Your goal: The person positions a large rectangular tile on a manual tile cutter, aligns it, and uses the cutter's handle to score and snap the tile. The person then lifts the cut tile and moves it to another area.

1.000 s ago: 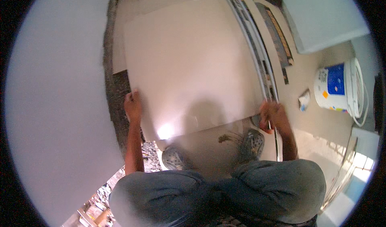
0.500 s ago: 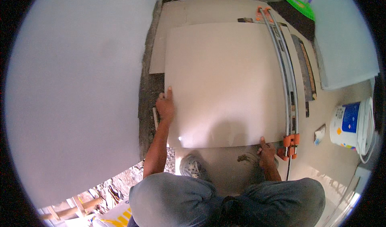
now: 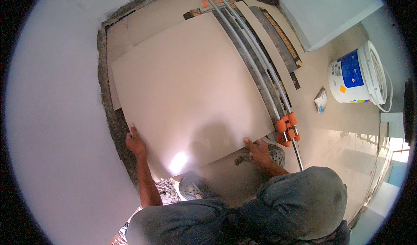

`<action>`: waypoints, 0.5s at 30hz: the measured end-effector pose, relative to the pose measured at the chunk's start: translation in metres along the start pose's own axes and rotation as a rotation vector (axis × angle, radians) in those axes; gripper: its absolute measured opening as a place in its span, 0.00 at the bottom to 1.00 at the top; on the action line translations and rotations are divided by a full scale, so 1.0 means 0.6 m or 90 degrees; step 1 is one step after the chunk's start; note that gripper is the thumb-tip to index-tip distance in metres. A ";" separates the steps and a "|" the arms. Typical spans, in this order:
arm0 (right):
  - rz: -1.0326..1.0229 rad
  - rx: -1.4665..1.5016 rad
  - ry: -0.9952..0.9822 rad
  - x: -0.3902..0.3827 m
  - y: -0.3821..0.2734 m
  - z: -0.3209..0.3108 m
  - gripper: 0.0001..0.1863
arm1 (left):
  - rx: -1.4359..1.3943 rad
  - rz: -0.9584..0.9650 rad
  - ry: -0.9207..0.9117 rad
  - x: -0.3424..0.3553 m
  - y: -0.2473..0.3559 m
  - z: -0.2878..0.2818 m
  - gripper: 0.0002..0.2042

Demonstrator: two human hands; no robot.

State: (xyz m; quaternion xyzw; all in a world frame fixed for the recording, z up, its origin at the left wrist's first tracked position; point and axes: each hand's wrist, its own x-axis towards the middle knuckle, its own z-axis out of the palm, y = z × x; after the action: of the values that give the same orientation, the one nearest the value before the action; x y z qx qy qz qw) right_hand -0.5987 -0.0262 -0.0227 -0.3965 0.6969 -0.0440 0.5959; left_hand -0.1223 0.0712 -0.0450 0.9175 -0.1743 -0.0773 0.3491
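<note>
A large, smooth beige tile (image 3: 186,84) lies in front of me, with light shining off its near part. My left hand (image 3: 137,144) grips its left edge, thumb on the top face and fingers curled at the side. At the near edge, close to the right corner, my right hand (image 3: 259,153) pinches the tile with its thumb on top; the other fingers are partly hidden beneath. Along the tile's right side runs a manual tile cutter (image 3: 288,125) with two long metal rails and orange end pieces. The tile's right edge meets the cutter's rails.
To the right, a white bucket (image 3: 347,77) with a blue label lies on its side near a small crumpled packet (image 3: 320,100). Beyond the cutter rests a dark long strip (image 3: 278,38). A pale wall (image 3: 56,114) borders the left. My clog (image 3: 277,156) stands by the cutter.
The view has turned to the right, so the tile and cutter appear slanted and further left, and the bucket shows more fully. Both hands keep their hold on the tile's edges.
</note>
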 end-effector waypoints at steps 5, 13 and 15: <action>-0.025 -0.093 -0.106 -0.011 -0.038 -0.030 0.25 | 0.053 0.001 0.022 0.014 -0.039 0.001 0.33; -0.155 -0.152 -0.096 -0.043 -0.050 -0.076 0.20 | 0.144 0.030 -0.014 -0.008 -0.005 -0.022 0.38; -0.299 -0.141 -0.056 -0.033 -0.021 -0.072 0.20 | 0.190 0.019 -0.019 0.010 -0.042 0.000 0.37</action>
State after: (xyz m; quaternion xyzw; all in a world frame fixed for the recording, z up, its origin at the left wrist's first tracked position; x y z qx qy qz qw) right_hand -0.6303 -0.0407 0.0124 -0.6119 0.5599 -0.0874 0.5517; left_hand -0.1103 0.0863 -0.0620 0.9552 -0.2027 -0.0591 0.2075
